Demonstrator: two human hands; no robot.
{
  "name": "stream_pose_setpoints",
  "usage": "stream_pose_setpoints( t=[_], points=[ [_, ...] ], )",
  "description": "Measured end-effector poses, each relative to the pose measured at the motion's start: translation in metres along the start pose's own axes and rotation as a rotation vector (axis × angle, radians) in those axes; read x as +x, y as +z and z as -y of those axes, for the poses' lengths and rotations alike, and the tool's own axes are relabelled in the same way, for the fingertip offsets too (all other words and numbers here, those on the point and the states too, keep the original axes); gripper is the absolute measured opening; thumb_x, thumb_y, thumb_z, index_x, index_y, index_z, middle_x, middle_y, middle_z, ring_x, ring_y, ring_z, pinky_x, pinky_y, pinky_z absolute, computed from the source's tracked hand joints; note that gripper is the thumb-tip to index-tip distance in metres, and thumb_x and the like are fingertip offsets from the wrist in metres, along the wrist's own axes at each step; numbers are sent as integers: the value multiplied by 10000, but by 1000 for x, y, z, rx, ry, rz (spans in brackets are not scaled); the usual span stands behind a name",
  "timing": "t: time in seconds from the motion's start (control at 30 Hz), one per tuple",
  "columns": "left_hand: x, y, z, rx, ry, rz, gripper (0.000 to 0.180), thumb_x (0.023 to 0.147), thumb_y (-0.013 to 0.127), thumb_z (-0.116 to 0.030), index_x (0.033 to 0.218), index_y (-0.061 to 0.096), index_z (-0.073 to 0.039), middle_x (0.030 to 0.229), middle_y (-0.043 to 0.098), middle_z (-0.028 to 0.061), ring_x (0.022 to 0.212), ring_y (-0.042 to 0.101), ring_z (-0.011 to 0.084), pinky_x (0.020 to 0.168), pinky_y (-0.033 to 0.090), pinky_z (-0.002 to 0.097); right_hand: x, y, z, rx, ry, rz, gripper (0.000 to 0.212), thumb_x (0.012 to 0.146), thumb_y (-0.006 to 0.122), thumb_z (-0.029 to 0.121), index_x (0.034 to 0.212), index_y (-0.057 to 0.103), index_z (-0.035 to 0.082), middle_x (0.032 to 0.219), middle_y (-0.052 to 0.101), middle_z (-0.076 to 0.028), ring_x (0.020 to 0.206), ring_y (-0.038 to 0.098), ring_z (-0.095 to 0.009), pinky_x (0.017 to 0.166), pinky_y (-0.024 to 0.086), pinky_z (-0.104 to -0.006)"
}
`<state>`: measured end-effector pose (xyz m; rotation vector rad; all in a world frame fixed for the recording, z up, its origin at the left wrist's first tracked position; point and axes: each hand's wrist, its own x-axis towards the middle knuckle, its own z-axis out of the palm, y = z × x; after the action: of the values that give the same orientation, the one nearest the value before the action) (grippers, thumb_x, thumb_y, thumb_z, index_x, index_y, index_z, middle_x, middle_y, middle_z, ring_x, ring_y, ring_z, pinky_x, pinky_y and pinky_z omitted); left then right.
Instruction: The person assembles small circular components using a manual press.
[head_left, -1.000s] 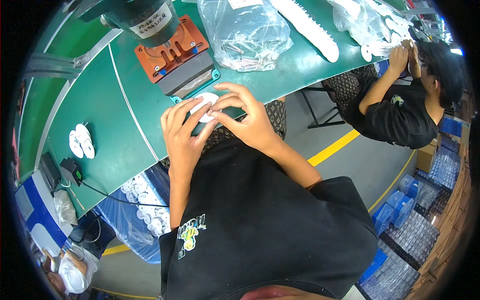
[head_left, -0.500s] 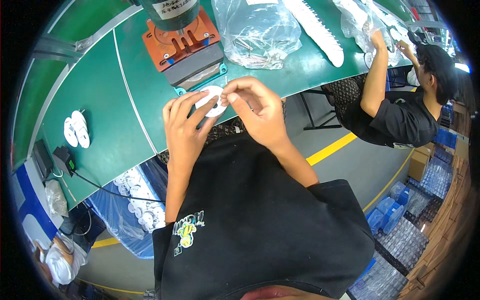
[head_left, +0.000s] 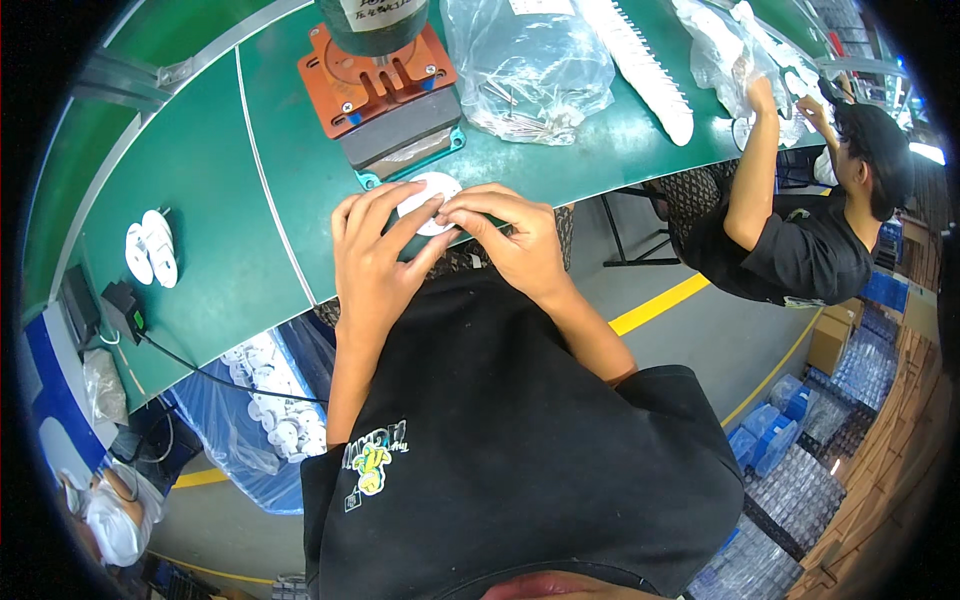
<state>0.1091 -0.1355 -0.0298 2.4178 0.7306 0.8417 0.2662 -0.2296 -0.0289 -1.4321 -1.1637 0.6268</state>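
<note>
Both my hands hold a flat white round disc (head_left: 428,196) at the near edge of the green table (head_left: 230,250). My left hand (head_left: 372,258) grips it from the left and below, fingers spread over its face. My right hand (head_left: 512,232) pinches its right side with the fingertips. Just beyond the disc stands a press fixture with an orange plate (head_left: 378,75) on a dark block with a teal base.
A clear plastic bag of small metal parts (head_left: 530,70) and a long white toothed strip (head_left: 640,60) lie further back. Two white discs (head_left: 150,250) rest on the left. A blue-lined bin of white discs (head_left: 270,400) sits below the table. A co-worker (head_left: 800,200) sits at right.
The view has shifted so the table and fixture sit lower and nearer. My hands keep hold of the white disc, turning it slightly in front of the fixture. The co-worker's arm has reached up to the table.
</note>
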Motion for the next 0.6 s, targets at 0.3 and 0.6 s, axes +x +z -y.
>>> stream_pose_setpoints(
  t=[0.3, 0.6],
  points=[
    [-2, 3, 4, 20, 11, -1, 322, 727, 835, -220, 1020, 762, -109, 1167, 679, 31, 1124, 598, 234, 987, 395, 419, 3, 3, 2, -135, -113, -21, 111, 865, 704, 41, 964, 715, -8, 935, 727, -134, 869, 691, -286, 791, 532, -369],
    [-3, 3, 4, 22, 9, -9, 298, 716, 829, -185, 987, 756, -86, 1172, 681, 38, 1131, 599, 242, 993, 394, 422, 8, 10, 0, -206, -236, -53, 107, 853, 701, 47, 951, 679, 10, 858, 684, -125, 774, 639, -317, 725, 498, -405]
  ],
)
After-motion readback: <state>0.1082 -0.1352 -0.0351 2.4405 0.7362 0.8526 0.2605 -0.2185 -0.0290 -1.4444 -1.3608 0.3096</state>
